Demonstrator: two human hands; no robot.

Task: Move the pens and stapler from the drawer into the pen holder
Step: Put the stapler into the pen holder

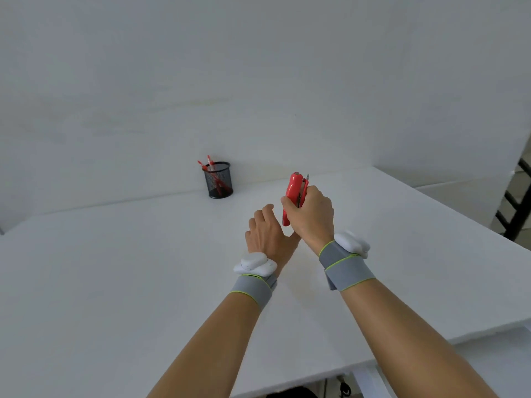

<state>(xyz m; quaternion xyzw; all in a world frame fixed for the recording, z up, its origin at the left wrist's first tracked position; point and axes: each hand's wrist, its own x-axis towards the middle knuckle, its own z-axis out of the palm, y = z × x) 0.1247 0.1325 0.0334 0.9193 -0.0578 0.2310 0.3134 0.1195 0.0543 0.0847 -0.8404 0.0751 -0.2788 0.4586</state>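
Note:
A black mesh pen holder [219, 182] stands on the white table near the back wall, with two red pens [211, 165] leaning inside it. My right hand [311, 214] is shut on a red stapler [294, 191], held upright above the table, right of the holder. My left hand [265, 232] hovers just left of it and lower, fingers loosely curled, holding nothing; its thumb sits close to my right wrist. The drawer is out of view.
The white table [115, 282] runs to a front edge at the bottom and a right edge [459, 214]. A white wall rises behind it. A dark metal frame [517, 208] stands at the far right, beyond the table.

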